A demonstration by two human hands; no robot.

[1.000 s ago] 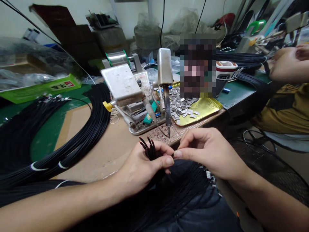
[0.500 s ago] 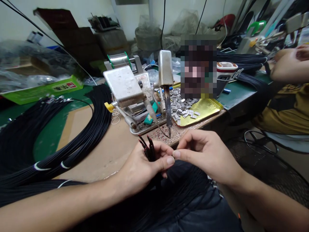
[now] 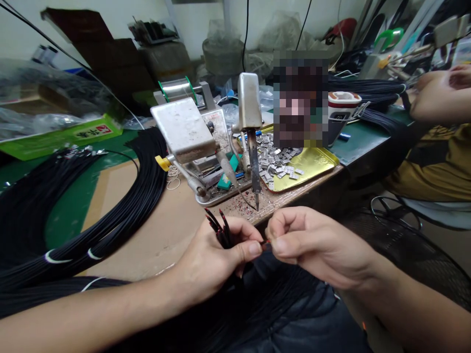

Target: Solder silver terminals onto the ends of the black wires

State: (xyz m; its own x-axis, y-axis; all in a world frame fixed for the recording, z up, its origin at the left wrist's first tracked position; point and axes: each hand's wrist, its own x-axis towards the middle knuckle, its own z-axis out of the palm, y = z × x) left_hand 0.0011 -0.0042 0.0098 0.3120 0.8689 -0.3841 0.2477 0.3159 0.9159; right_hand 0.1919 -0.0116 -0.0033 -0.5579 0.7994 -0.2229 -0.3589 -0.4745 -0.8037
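Observation:
My left hand [image 3: 217, 260] is closed around a small bunch of black wires [image 3: 217, 226] whose ends stick up above my fingers. My right hand [image 3: 312, 245] is curled, pinching the tip of one wire [image 3: 265, 241] between thumb and forefinger, right against my left thumb. Both hands hover just in front of the bench edge, below the tip of a soldering iron [image 3: 253, 166] that hangs point down from a metal fixture [image 3: 184, 128]. More black wires spread over my lap under the hands.
A thick bundle of black cables [image 3: 121, 215] curves across the bench at left. A yellow tray [image 3: 312, 164] holds several small metal parts. A solder spool [image 3: 176, 88] stands behind the fixture. Another person's arm [image 3: 437, 98] and yellow shirt are at right.
My right hand has curled tighter and dropped slightly, now pinching a wire tip at my left thumb. The left hand's wire bunch sits a little lower and further left.

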